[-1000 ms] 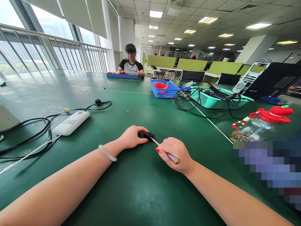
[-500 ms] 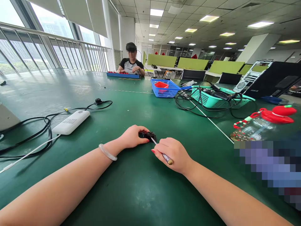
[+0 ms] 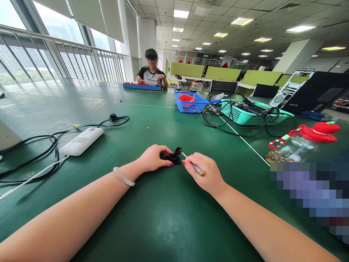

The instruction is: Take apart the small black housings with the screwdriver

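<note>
On the green table, my left hand pinches a small black part between thumb and fingers, its far end hidden by the hand. A round black piece stands up at the part's right end. My right hand is closed around a thin screwdriver with a metal shaft and a pale, brown-ended handle. The screwdriver's tip points up and left and meets the round piece; whether it sits in a screw is too small to tell.
A white power bank with black cables lies left. Ahead are a blue basket and a teal basket with tangled cables. To the right stands a red-lidded bottle. A person sits behind a blue tray.
The round black piece now stands higher, tilted up from the black part. My right hand and the screwdriver have shifted slightly right and up. My left hand stays in place.
</note>
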`<state>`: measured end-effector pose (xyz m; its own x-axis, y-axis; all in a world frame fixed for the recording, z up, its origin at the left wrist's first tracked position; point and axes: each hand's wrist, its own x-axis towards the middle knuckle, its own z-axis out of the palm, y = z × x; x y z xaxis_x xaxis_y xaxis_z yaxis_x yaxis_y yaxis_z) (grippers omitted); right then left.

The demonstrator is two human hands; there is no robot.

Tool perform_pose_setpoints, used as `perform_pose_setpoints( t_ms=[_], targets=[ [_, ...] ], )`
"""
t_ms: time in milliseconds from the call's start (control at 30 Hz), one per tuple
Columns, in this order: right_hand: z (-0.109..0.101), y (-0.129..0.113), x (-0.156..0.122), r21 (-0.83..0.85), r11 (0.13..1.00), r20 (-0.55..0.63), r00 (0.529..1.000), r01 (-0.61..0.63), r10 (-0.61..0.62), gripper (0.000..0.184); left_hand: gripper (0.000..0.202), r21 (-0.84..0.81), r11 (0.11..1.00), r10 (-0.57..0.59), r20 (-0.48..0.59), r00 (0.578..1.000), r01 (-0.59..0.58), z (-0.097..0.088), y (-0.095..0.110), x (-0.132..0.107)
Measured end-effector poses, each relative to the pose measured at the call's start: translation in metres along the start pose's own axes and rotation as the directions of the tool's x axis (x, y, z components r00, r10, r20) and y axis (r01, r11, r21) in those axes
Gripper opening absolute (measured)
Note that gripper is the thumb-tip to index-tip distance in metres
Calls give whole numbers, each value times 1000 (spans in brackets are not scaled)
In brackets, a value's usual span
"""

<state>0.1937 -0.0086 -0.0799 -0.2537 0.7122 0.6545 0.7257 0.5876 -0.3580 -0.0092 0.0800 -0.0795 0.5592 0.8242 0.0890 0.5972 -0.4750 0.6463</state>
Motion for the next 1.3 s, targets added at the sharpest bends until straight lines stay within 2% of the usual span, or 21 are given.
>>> perform_pose_setpoints(
  t_ms=[100,200,333,433,567,633,700,800,900,1000,1100,1167,1233,1300],
  targets=[
    [1,5,1,161,964,-9,976,-213,218,17,43,34,999,2,5,1000,-2,-1,1,-1],
    [0,5,1,286,900,0,939,-330,344,23,58,63,998,23,25,999,-24,0,2,-2],
    [-3,3,1,454,795,-18,888,-403,460,40,68,62,986,153,24,988,-154,0,0,-3],
    [-3,4,4,535,717,19,855,-446,518,48,65,34,967,250,57,966,-252,1,0,-4],
    [0,9,7,583,631,132,826,-512,547,48,56,35,974,216,120,969,-222,1,1,-4],
    [0,10,7,557,651,154,834,-516,529,45,55,41,978,198,129,972,-205,2,2,-4],
    [-1,9,7,486,722,144,860,-493,490,41,58,48,977,201,131,971,-208,2,3,-4],
    [-4,1,5,353,836,122,907,-420,404,32,57,57,969,229,136,964,-239,1,3,-4],
    [-5,-5,4,271,902,114,942,-336,316,27,55,62,964,249,144,958,-260,0,3,-5],
    [-3,-3,3,278,900,94,942,-336,323,25,55,64,962,256,139,956,-267,0,3,-5],
    [-3,4,2,402,822,24,902,-404,431,25,51,81,963,247,121,961,-257,0,2,-4],
    [-5,9,2,497,767,-21,878,-407,479,26,51,98,966,229,111,967,-239,0,1,-3],
    [-8,9,2,528,763,-41,886,-373,462,27,55,108,967,218,109,970,-229,0,1,-3],
    [-10,8,2,502,797,-41,911,-336,411,26,59,120,964,226,112,968,-239,1,1,-3]
  ],
)
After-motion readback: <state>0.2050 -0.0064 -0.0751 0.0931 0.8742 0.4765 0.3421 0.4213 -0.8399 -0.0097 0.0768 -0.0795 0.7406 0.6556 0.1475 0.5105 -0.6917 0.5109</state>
